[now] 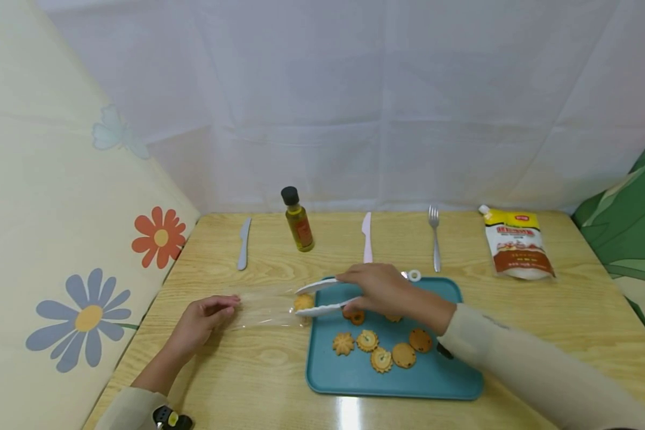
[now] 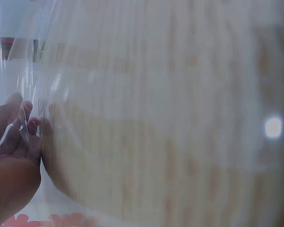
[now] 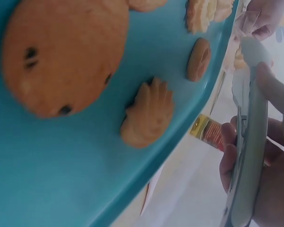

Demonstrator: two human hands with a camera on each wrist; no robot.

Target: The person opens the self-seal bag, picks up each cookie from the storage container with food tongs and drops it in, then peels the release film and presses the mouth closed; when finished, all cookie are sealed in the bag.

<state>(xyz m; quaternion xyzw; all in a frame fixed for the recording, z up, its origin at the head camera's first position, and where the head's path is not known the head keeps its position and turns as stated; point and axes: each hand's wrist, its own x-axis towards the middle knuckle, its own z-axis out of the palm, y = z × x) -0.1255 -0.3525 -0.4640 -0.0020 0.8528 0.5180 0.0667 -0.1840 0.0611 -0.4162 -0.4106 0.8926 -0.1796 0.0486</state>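
So on the far left there's a cream cloth (image 1: pixel 11 239) with big flowers printed on it, then the person's left hand (image 1: pixel 201 322), thumb and fingers nearly together, pinching the near-left end of a clear plastic bag (image 1: pixel 263 307) lying on the wood-look table (image 1: pixel 247 364). Up behind that sits a grey knife (image 1: pixel 244 243), and next over, a small black-capped oil bottle (image 1: pixel 299 221) standing upright. At the bag's right end, just beside the tray's left edge, is a flower-shaped cookie (image 1: pixel 303 301) between the white tips of some tongs (image 1: pixel 328 309). Tong arms are spread about a cookie apart; can't tell if they're actually squeezing it, or if the cookie's inside the bag. Then the teal tray (image 1: pixel 355 379) with more cookies (image 1: pixel 381 360) on it: fluted rounds, a ring one, flat ones with dark bits. A pink knife (image 1: pixel 367 237) lies behind the tray. The right hand (image 1: pixel 381 289) is over the tray, fingers and thumb wrapped on the tongs. Past it there's a fork (image 1: pixel 435 239), tines pointing away, then a yellow, white and brown spouted pouch (image 1: pixel 518 245) lying near the table's back edge.
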